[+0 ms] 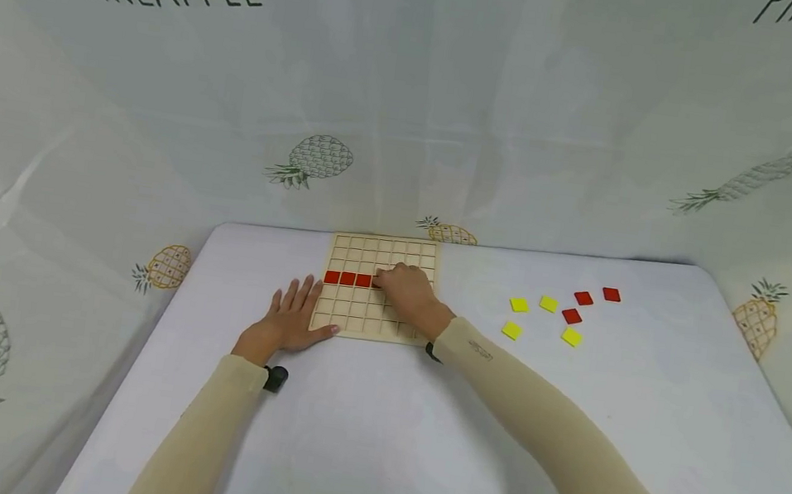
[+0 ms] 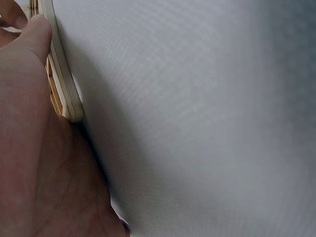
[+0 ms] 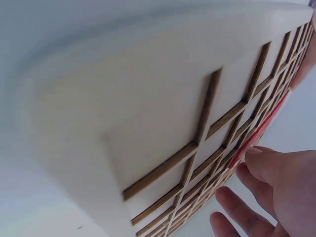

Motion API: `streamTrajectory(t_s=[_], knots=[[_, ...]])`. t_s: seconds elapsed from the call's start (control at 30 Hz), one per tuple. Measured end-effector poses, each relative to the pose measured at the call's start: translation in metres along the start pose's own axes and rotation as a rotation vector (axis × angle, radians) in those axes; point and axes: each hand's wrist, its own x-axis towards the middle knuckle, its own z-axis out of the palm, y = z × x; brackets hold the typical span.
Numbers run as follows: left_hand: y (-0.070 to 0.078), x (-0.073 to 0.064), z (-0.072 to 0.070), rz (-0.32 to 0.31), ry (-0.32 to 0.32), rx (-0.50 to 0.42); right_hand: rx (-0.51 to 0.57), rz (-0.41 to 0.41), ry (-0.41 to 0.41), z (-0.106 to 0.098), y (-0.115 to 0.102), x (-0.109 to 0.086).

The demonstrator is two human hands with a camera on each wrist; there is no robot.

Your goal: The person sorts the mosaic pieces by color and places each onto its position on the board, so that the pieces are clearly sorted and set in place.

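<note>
A light wooden grid board (image 1: 348,323) lies toward the back of the table. Three red square tiles (image 1: 347,279) sit side by side in one row, starting at its left edge. My left hand (image 1: 292,323) lies with fingers spread along the board's left side, and its thumb rests at the near left corner. Over the middle of the board, my right hand (image 1: 408,290) has its thumb and fingertips bent down at the end of the red row. In the right wrist view, the thumb and index finger pinch at a red tile (image 3: 234,162), mostly hidden.
Loose yellow tiles (image 1: 519,305) and red tiles (image 1: 584,298) lie scattered on the white table (image 1: 370,444), right of the board. A pineapple-printed cloth (image 1: 415,99) hangs behind the table and along its sides.
</note>
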Motion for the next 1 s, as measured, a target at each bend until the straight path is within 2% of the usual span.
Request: streamTrajectory(t_s=[0.2, 0.33, 0.6, 1.0], knots=[[-0.002, 0.001, 0.001, 0.019, -0.003, -0.006, 0.055, 0.023, 0.052, -0.006, 0.011, -0.024], [-0.003, 0.001, 0.001, 0.021, -0.001, -0.003, 0.112, 0.049, 0.108, -0.011, 0.025, -0.046], [-0.005, 0.000, 0.001, 0.022, -0.005, -0.004, 0.128, 0.120, 0.187, -0.018, 0.054, -0.095], [-0.005, 0.000, 0.003, 0.038, 0.020, -0.025, 0.128, 0.201, 0.236, -0.003, 0.087, -0.153]])
